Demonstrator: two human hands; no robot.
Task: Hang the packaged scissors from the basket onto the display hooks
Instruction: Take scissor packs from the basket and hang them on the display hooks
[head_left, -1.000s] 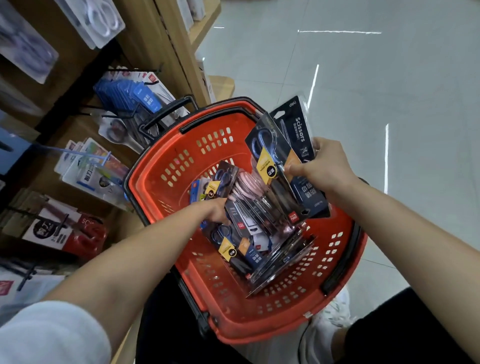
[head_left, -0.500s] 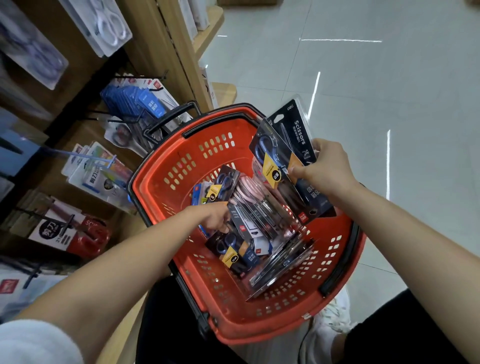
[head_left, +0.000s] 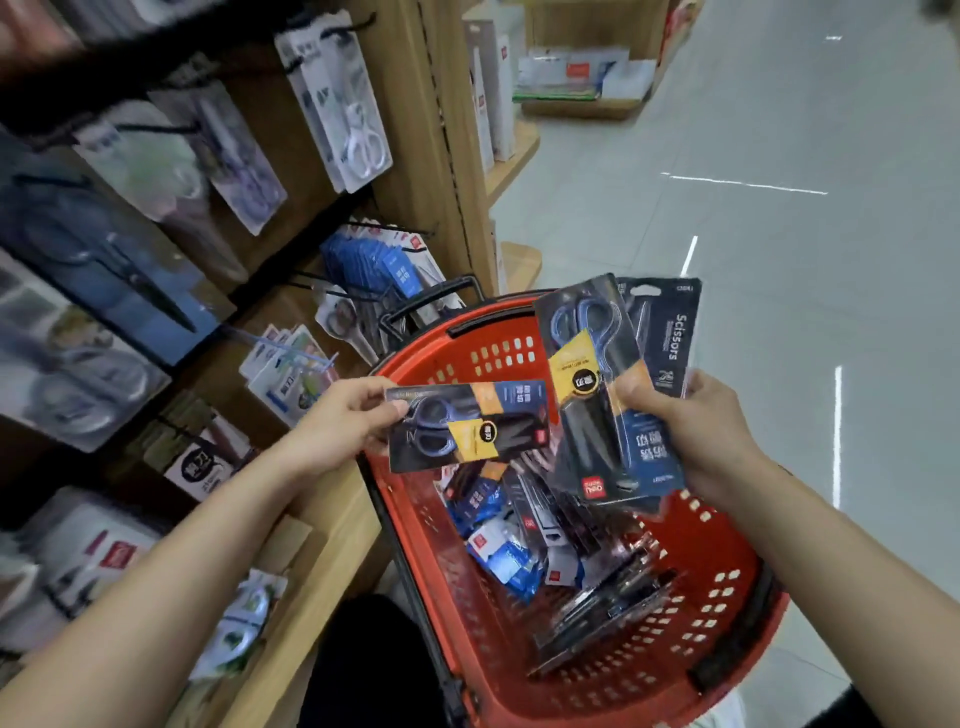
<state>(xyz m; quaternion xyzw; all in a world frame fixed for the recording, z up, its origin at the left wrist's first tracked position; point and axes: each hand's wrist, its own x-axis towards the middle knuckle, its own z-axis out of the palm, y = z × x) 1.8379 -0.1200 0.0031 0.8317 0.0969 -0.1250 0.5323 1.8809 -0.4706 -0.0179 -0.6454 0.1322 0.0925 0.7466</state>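
A red plastic basket (head_left: 727, 613) sits low in front of me with several scissors packs (head_left: 524, 551) lying inside. My left hand (head_left: 343, 421) pinches one dark pack with blue-handled scissors (head_left: 467, 426) by its left end, held sideways above the basket's left rim. My right hand (head_left: 691, 431) grips a fan of two or three upright packs (head_left: 597, 384) over the basket's far side. The display hooks (head_left: 384, 228) jut from the wooden shelf panel at the left, most carrying hung packs.
The wooden display (head_left: 415, 156) fills the left with hanging scissors packs (head_left: 353, 119) and blue cards (head_left: 384, 265). A wooden ledge (head_left: 322, 561) runs beside the basket. Grey tiled floor (head_left: 779, 208) opens to the right. A low wooden stand (head_left: 582, 88) is far back.
My left hand has come up out of the basket with one scissors pack. The view has tilted upward toward the display, and my right hand has kept its packs.
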